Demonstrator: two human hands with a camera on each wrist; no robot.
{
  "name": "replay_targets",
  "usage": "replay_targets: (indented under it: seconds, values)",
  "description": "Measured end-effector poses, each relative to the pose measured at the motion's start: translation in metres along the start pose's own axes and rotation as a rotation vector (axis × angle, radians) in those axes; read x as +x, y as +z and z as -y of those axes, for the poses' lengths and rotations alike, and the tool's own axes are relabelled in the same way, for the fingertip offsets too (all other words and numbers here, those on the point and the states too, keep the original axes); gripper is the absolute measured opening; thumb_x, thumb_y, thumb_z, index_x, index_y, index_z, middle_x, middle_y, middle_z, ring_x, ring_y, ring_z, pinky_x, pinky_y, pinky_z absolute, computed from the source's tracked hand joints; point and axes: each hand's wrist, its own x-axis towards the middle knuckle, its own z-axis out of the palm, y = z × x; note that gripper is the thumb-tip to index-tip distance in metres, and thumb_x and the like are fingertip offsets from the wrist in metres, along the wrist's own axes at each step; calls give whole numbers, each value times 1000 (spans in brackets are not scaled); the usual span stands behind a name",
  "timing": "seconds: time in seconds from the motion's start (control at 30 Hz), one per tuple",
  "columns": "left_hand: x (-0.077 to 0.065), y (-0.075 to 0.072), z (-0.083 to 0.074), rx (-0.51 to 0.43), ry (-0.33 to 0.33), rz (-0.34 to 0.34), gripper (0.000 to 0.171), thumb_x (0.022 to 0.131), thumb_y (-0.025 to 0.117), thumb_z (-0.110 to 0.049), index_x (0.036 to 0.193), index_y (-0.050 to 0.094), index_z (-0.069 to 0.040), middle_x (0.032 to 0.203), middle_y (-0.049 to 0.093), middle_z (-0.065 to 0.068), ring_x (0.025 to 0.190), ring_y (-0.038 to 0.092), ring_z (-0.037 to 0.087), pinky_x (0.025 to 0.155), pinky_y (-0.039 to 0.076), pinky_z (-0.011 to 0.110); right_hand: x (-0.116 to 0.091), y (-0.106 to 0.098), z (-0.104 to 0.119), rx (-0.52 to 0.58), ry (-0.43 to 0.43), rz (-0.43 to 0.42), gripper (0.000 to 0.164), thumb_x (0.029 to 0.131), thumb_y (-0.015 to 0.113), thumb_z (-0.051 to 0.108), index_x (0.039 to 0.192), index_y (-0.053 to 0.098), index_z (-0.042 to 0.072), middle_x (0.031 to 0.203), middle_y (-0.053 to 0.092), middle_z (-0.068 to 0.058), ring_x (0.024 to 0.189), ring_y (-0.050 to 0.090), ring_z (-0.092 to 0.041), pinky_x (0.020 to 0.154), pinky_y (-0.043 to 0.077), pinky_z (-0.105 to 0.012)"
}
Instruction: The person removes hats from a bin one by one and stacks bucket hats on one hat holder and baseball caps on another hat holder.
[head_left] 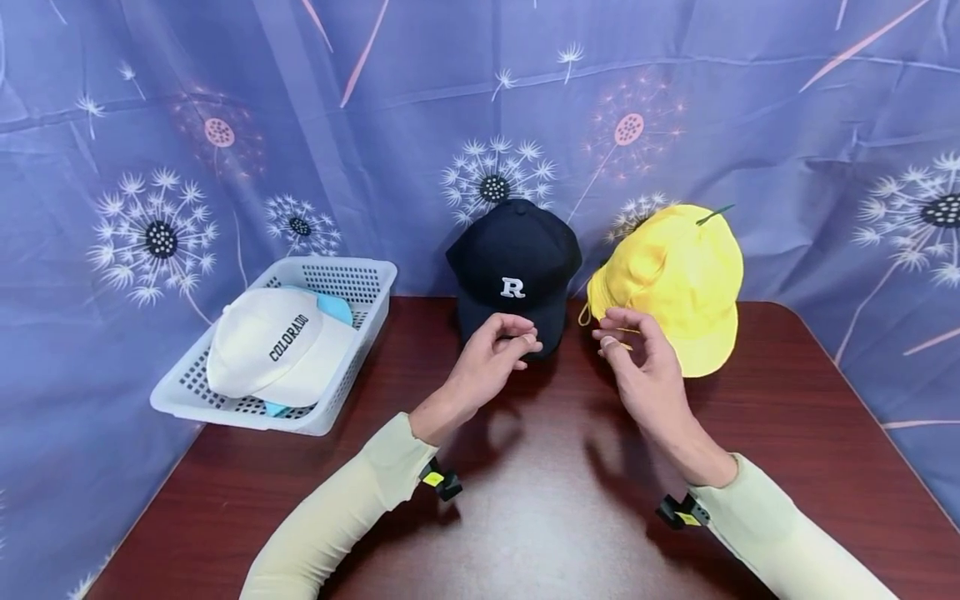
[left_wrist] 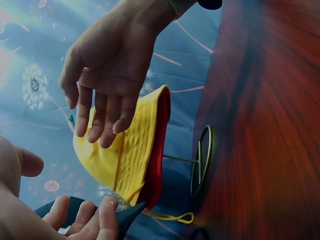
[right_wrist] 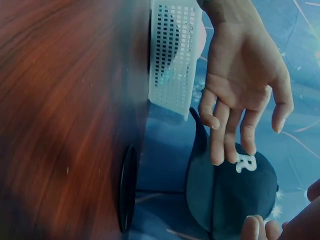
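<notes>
My left hand (head_left: 487,362) is raised in front of the black cap (head_left: 517,242), which bears a white R. Its fingers are loosely bent with nothing in them. To the right, my right hand (head_left: 652,379) hovers before the yellow hat (head_left: 675,275), also holding nothing, fingers relaxed. In the left wrist view the yellow hat (left_wrist: 120,155) sits on a wire stand (left_wrist: 202,162), its underside red and a yellow cord loop hanging. The black cap (right_wrist: 240,200) rests on a stand with a round base (right_wrist: 128,190) in the right wrist view.
At the left of the brown table (head_left: 540,525) stands a white perforated basket (head_left: 341,392). A white cap (head_left: 258,342) lettered COLORADO lies in it over something light blue (head_left: 335,308). A blue dandelion-print curtain (head_left: 420,100) hangs behind the table.
</notes>
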Motion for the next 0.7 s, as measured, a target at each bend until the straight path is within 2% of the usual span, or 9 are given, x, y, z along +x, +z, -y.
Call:
replay_targets:
  seconds: [0.23,0.33,0.5,0.6,0.7]
  values:
    - [-4,-15,-2,-2,-14,-46,26,107,62,-14,131,56,-4,134,63,21,116,73,27,90,60,34,-2,21,0,-15,14,83,33,102,58,-8,135,58,-5,121,63,-18,104,71,-7,89,56,-17]
    - [-4,-22,-1,11,-15,-61,25,107,62,-14,130,56,-4,133,65,20,116,73,26,90,60,32,-3,30,0,-17,12,116,34,102,59,-7,136,57,-5,123,63,-21,108,71,-13,92,55,-17]
    - [-7,-34,4,27,-17,-92,25,107,61,-13,130,57,-4,132,66,20,116,73,27,89,59,28,-5,47,-1,-4,17,145,33,102,61,-7,135,57,-8,127,61,-30,115,68,-34,94,54,-17]
    - [-9,-42,7,33,-13,-108,25,107,60,-12,130,56,-3,130,66,21,115,73,28,87,58,26,-6,58,-1,9,19,153,33,101,61,-8,134,57,-9,126,61,-30,114,67,-37,92,54,-17]
    - [-11,-50,9,41,-2,-121,25,107,61,-12,129,56,-3,128,66,22,113,74,28,85,57,27,-7,68,0,13,9,153,32,101,63,-7,133,58,-8,125,62,-29,111,67,-35,89,55,-17]
